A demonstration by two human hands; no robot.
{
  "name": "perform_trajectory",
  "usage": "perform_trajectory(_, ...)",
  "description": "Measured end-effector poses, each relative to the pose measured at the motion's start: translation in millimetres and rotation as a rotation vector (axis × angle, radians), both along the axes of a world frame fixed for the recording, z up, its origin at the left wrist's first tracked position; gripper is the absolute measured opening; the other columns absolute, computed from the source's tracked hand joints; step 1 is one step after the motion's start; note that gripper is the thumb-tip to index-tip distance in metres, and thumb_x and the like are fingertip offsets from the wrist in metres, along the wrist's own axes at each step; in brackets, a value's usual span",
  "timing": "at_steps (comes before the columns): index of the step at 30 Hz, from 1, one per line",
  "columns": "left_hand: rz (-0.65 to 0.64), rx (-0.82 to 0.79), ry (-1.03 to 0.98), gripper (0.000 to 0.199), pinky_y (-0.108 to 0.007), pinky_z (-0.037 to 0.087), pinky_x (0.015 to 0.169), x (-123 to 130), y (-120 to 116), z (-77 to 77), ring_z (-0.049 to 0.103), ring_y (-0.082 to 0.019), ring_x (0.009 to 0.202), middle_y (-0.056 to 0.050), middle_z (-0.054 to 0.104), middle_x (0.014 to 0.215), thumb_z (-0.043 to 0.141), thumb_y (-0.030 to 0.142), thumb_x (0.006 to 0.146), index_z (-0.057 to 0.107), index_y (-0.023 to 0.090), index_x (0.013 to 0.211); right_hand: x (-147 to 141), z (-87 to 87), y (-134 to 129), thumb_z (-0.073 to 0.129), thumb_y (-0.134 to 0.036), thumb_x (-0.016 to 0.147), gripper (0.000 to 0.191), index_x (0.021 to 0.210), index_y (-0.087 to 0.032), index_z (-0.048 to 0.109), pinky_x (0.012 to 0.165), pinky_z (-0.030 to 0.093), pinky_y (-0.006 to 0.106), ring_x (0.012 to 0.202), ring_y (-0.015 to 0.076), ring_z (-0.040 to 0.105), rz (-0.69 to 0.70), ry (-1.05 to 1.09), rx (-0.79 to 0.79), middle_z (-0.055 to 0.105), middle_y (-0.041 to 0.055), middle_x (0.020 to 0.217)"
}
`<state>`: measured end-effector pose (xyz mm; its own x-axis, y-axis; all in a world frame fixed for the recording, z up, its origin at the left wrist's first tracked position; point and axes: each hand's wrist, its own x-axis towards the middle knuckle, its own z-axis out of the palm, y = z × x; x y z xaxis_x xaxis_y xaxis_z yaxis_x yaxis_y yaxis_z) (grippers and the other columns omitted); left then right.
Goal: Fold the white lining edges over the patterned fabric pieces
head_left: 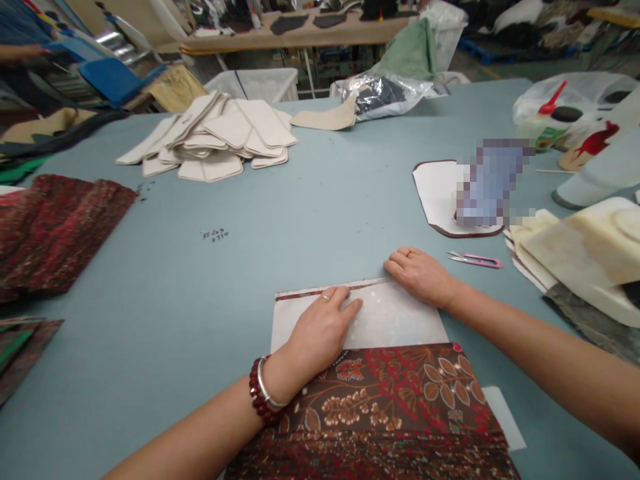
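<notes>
Blue-grey counter (320,193), a white sheet (400,313) flat at its near side, both hands at the far edge.

The left hand (320,330) lies spread on the sheet, fingertips by a narrow dark-red strip (303,294); the right hand (417,275) curls at the far right corner, whether pinching or only pressing cannot be told. Working this edge well probably calls for steady, flat pressure from the left while the right keeps the corner square and the strip even, without creases. The sheet looks plain and slightly mottled; nearer the body, brown floral-printed fabric (395,390) shows red blooms and tan, pale-outlined leaves. Pink-handled thread snips (480,260) lie just beyond the right wrist; cream panels (215,137) are piled farther off.
</notes>
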<state>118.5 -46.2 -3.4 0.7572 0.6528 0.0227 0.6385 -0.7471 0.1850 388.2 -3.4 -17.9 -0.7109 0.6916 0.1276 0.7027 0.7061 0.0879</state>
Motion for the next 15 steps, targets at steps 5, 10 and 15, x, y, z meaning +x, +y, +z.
perform_trajectory(5, 0.022, 0.017, -0.037, 0.042, -0.049, 0.053, 0.099, -0.7, -2.0, -2.8, 0.049, -0.031, 0.118, -0.017, 0.049, 0.128, 0.050, 0.007, 0.090, 0.056, 0.017, 0.130, -11.1, 1.0, 4.4, 0.053, -0.041, 0.102, 0.023, 0.099, -0.018, 0.058, 0.079, 0.036, 0.035, 0.089, 0.0248, 0.052, 0.071, 0.086, -0.090, 0.060, 0.0084, 0.095)
perform_trajectory(10, 0.034, -0.008, -0.085, 0.044, -0.051, 0.049, 0.106, -2.4, -2.5, -4.4, 0.045, -0.032, 0.125, -0.018, 0.045, 0.131, 0.050, 0.002, 0.086, 0.057, 0.015, 0.127, -17.9, 0.1, 21.4, 0.047, -0.013, 0.099, 0.012, 0.095, -0.016, 0.058, 0.076, 0.034, 0.036, 0.086, 0.0255, 0.053, -0.155, 0.011, 0.022, 0.061, 0.0115, 0.094)
perform_trajectory(15, 0.077, -0.041, -0.172, 0.043, -0.053, 0.049, 0.106, -4.4, -3.8, -5.8, 0.045, -0.030, 0.126, -0.018, 0.045, 0.133, 0.048, 0.000, 0.084, 0.058, 0.015, 0.122, -35.8, -2.9, 20.9, 0.053, -0.042, 0.101, 0.025, 0.101, -0.017, 0.058, 0.079, 0.037, 0.035, 0.090, 0.0246, 0.053, 0.055, 0.122, -0.082, 0.061, 0.0092, 0.098)
